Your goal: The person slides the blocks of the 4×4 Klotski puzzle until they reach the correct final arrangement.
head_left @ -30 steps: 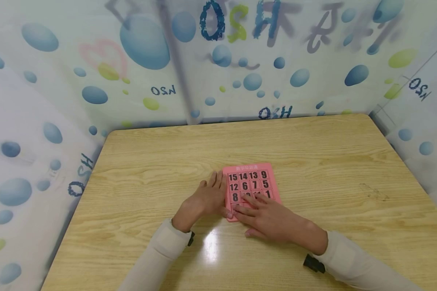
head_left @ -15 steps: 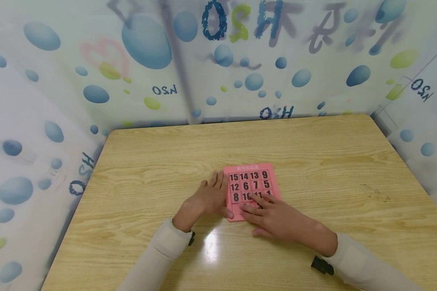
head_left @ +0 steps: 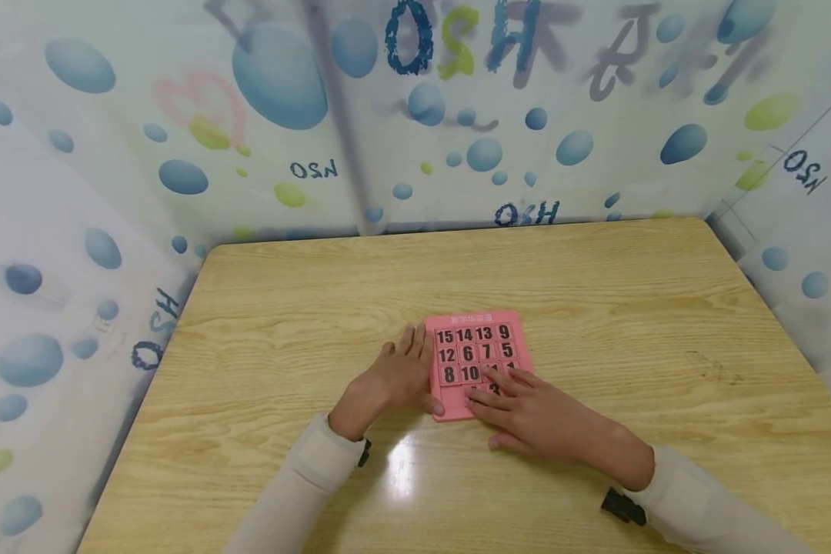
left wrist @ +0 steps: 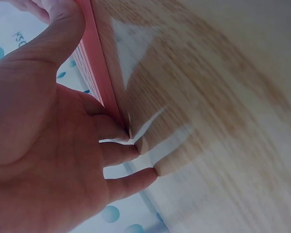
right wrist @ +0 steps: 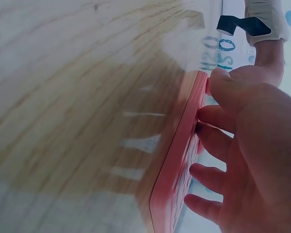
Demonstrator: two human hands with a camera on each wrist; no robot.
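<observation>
A pink sliding number puzzle (head_left: 519, 342) lies flat on the wooden table, its tiles printed with black numbers. Along its left edge rests my left hand (head_left: 400, 377), fingers extended and thumb at the near left corner. The left wrist view shows those fingertips down on the tabletop beside the puzzle's pink side (left wrist: 98, 58). My right hand (head_left: 540, 419) reaches over the near right part, fingers spread and fairly straight, fingertips on the lower tiles. It partly hides the two lower rows. The bottom row's left slot (head_left: 450, 397) is bare, below the 8 tile (head_left: 448, 375).
The wooden table (head_left: 305, 300) extends around the puzzle on all sides. Behind it and at both sides hang white sheets (head_left: 415, 154) with blue and green bubble prints. A black wrist device (head_left: 623, 506) sits under the right cuff.
My right hand has slid to the right along the bottom row. The tile in the bottom left slot has shifted right, baring that slot, and the 10 is uncovered. My left hand stays put.
</observation>
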